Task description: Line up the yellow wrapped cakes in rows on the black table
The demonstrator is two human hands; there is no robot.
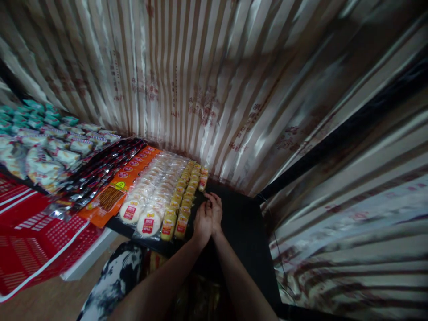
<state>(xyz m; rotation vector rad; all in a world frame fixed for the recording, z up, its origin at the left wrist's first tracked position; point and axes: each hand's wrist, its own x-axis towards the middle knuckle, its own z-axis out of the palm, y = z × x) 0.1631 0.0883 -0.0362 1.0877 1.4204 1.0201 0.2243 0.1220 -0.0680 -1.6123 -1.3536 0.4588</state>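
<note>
Fingers [211, 196] of left hand [203, 221] and right hand [216, 213] met beside yellow plastic-wrapped snacks [186, 204], over black flat surface [239, 223]; grip was unclear.

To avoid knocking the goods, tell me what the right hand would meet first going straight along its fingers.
Probably the lone yellow packet at the back, just beyond the fingertips of the right hand; depth is unclear, so they may already touch.
</note>
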